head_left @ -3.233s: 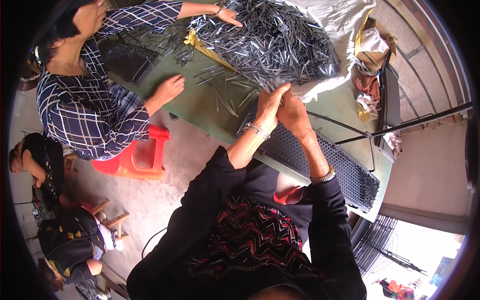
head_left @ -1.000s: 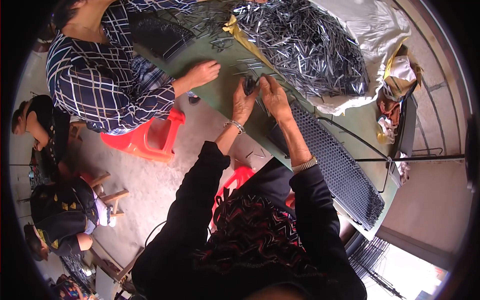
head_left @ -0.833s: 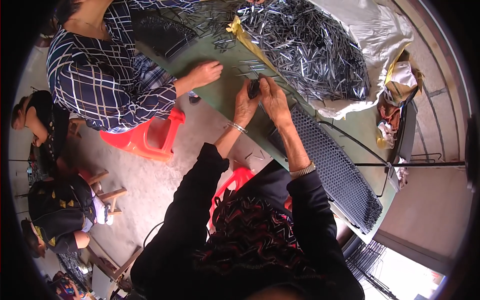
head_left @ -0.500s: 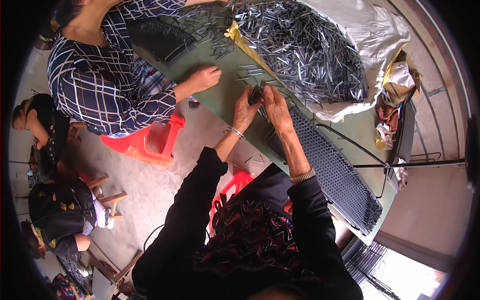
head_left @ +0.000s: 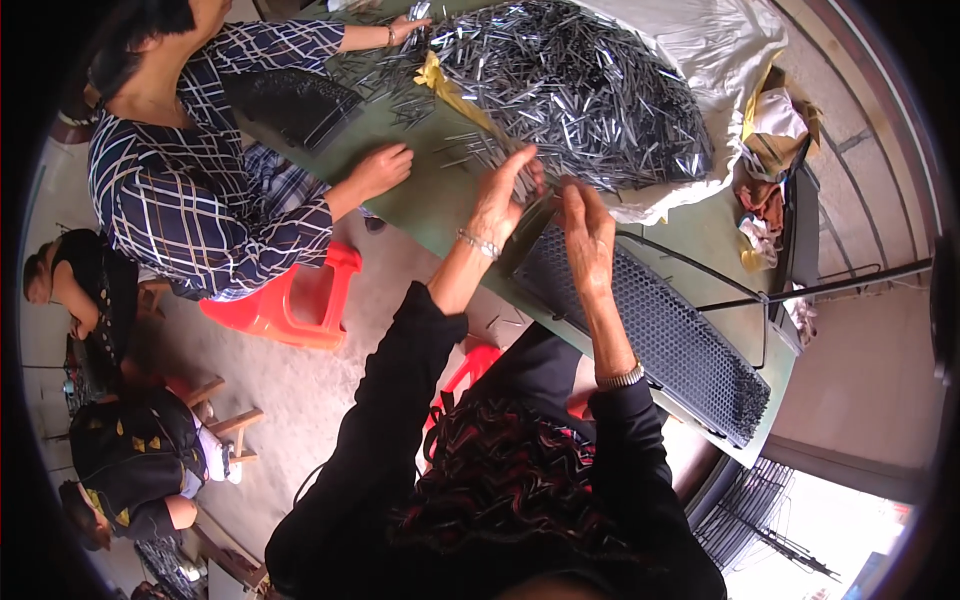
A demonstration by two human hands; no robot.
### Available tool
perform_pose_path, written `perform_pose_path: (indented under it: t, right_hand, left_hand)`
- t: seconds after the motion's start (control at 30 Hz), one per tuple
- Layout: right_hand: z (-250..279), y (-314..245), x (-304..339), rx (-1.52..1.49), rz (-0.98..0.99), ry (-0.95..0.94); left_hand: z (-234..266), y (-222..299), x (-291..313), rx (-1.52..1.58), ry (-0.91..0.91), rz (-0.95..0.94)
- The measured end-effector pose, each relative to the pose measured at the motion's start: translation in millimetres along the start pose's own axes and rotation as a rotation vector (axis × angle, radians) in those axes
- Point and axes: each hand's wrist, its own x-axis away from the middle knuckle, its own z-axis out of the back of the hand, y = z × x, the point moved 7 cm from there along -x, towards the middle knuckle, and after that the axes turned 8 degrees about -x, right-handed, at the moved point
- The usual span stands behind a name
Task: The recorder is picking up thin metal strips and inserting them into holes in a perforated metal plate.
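A few thin dark strips [head_left: 523, 186] show in my left hand [head_left: 492, 212], whose fingers curl around them beside the edge of a large heap. My right hand [head_left: 588, 228] is a little to the right, thumb and fingers pinched together; I cannot make out what is between them. Under and beside my right forearm lies a long dark panel full of small round holes [head_left: 660, 320], with short dark pieces clustered at its near right end. The heap of loose shiny strips [head_left: 590, 90] lies just beyond my hands on an opened white sack [head_left: 735, 60].
A green table [head_left: 420, 195] carries everything. Across it at left, a person in a checked shirt [head_left: 200, 150] reaches into the strips beside a dark panel [head_left: 295, 105]. Thin black rods [head_left: 690, 270] cross at right. A red stool [head_left: 290, 310] and seated people are at left.
My hands have moved apart, and my left fingers have loosened from a tight grip on the bundle. The other person's far hand now shows at the heap. The view has shifted slightly.
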Motion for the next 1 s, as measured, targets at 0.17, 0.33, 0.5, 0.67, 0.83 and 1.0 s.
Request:
perform_pose_path:
  t: [0.17, 0.33, 0.5, 0.67, 0.83, 1.0]
  right_hand:
    - [52, -45, 35, 0.016, -0.025, 0.093]
    - [95, -58, 62, 0.058, -0.164, -0.004]
    - [125, -55, 86, -0.084, -0.210, 0.036]
    - [146, -34, 106, -0.114, -0.231, 0.019]
    - [166, -48, 115, 0.027, -0.018, 0.314]
    - [168, -51, 99, 0.225, 0.133, 0.444]
  left_hand:
    - [-58, -28, 78, -0.280, -0.225, 0.150]
    - [-88, -73, 126, -0.447, -0.365, 0.243]
    - [-104, -112, 156, -0.493, -0.511, 0.342]
    - [-100, -138, 172, -0.491, -0.504, 0.445]
    - [-73, -170, 171, -0.383, -0.336, 0.515]
    - [-73, -163, 173, -0.292, -0.244, 0.509]
